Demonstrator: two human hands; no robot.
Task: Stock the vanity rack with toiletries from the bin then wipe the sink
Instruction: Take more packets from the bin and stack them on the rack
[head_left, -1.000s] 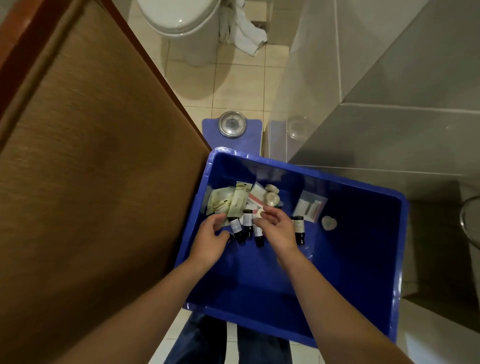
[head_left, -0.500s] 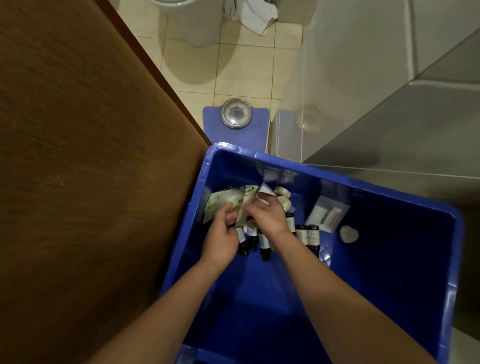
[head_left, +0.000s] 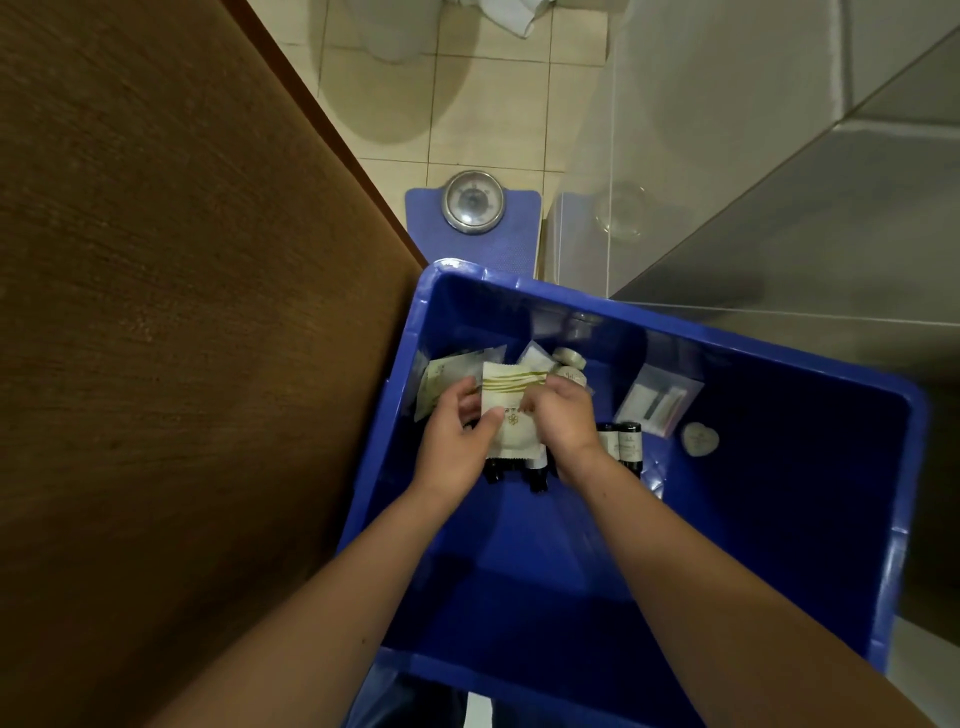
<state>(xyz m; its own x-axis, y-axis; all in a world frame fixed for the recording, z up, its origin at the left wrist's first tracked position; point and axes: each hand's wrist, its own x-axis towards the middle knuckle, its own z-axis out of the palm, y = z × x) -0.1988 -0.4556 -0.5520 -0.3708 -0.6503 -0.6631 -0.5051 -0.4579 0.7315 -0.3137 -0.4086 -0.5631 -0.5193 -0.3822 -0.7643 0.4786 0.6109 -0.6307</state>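
Beige tile floor — blue bin, scale

Small dark bottles lie mostly hidden beneath the white sachet and the left hand and right hand gripping it. The sachet's print is too small to read. The top edge cuts off the toilet base and a white cloth.

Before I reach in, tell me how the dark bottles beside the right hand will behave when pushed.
The dark bottles look round and seem to lie on their sides on the smooth floor of the blue bin, so they will probably roll. They look small, so they are likely light. Their glossy sides may slip in a pinch.
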